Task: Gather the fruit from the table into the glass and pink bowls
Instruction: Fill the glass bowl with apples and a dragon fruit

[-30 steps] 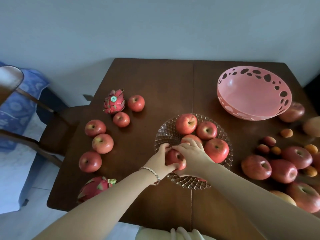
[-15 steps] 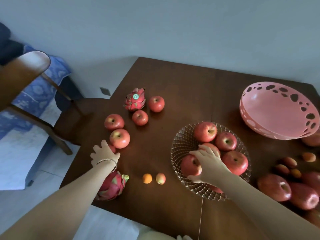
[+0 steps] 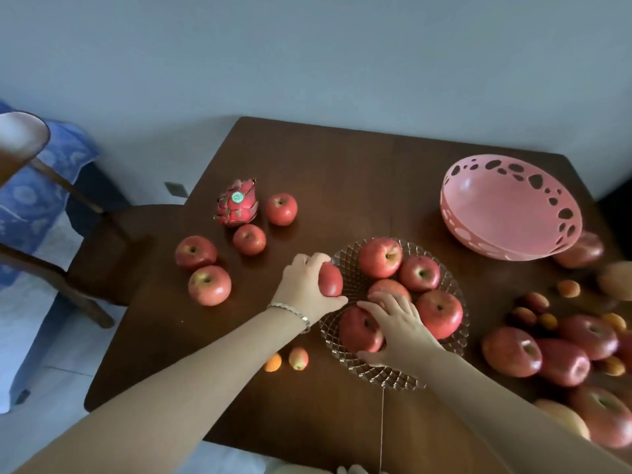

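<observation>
The glass bowl (image 3: 352,278) sits mid-table and holds several red apples (image 3: 380,257). My left hand (image 3: 302,285) grips a red apple (image 3: 330,279) at the bowl's left rim. Inside the bowl, my right hand (image 3: 398,325) rests on the front apple (image 3: 359,331), fingers spread over it. The pink bowl (image 3: 506,203) with cut-out holes stands empty at the back right. Left of the glass bowl lie loose apples (image 3: 209,284) and a dragon fruit (image 3: 236,208).
A pile of apples (image 3: 513,350) and small orange fruits (image 3: 568,288) fills the table's right side. Two small fruits (image 3: 298,358) lie by my left forearm. A wooden chair (image 3: 95,254) stands against the table's left edge. The wall is behind.
My left hand picked up an apple from the left side of the table and carried it right to the glass bowl's rim. My right hand stayed on the front apple.
</observation>
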`<act>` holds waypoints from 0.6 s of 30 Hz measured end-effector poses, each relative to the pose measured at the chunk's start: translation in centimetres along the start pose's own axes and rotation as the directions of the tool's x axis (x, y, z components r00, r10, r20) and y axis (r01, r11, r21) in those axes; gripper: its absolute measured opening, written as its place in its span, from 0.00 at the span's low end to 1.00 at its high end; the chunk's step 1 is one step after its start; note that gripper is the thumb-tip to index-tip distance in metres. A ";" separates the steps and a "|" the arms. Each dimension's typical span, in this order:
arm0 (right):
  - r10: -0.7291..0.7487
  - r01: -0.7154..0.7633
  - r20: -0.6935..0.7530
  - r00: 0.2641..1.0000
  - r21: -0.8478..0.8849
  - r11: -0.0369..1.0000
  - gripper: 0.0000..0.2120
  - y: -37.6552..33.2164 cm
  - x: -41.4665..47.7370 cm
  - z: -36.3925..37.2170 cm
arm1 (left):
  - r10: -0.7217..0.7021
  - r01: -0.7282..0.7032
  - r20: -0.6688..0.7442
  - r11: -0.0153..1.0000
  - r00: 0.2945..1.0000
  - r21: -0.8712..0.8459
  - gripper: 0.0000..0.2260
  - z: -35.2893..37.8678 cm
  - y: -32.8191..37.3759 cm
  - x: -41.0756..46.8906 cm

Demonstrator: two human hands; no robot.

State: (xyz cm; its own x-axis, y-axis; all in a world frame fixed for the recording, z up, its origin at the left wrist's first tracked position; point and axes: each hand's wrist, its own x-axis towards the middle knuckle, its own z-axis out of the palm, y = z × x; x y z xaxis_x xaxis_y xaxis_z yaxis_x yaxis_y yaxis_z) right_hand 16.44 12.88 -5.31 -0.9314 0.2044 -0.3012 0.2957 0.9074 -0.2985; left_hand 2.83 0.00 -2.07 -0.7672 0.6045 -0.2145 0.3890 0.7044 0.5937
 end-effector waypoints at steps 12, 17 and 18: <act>0.002 -0.001 -0.034 0.999 0.021 1.000 0.40 0.2 -0.3 0.4 | 0.070 -0.166 0.335 0.949 0.940 0.267 0.27 4.5 1.6 3.8; 0.003 -0.003 -0.005 1.000 0.034 0.999 0.40 0.3 -0.3 0.2 | -0.093 0.052 0.348 0.991 0.933 0.126 0.32 3.7 1.6 4.7; 0.004 -0.003 -0.009 1.000 0.039 0.999 0.40 0.3 -0.3 0.2 | -0.112 0.086 0.344 0.992 0.932 0.090 0.33 3.6 1.8 4.9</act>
State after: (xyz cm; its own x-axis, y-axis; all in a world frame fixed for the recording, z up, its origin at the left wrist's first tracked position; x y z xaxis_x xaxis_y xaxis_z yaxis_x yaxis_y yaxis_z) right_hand 16.84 13.04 -5.55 -0.9321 0.2108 -0.2945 0.3069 0.8916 -0.3330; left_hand 1.60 5.52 -4.82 -0.5829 0.6130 -0.5334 0.3662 0.7841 0.5010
